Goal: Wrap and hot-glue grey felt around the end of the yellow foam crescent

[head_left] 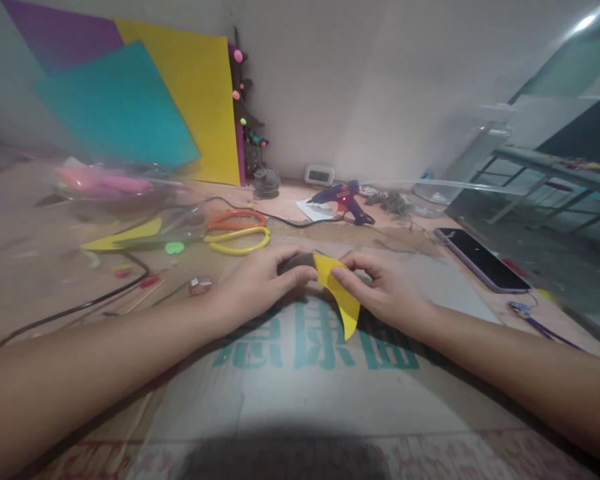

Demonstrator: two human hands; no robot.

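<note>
A curved yellow cut-out (349,308), thin like paper or craft foam, hangs between my hands with its pointed tip downward. My right hand (367,277) pinches its right edge, the thumb lying on the front face. On the other side, my left hand (287,273) has thumb and fingers closed on a dark grey piece (304,260) that meets the yellow one at its upper left. Whether the two pieces are joined I cannot tell. Both hands are just above a cardboard sheet (305,393) printed with green characters.
Behind my hands lie orange-and-yellow-handled scissors (240,240), a glue gun (343,200) with a red light, and a small white display (319,175). A phone (483,260) lies right. A black cable (80,305) crosses the left side. Coloured sheets (200,100) lean on the wall.
</note>
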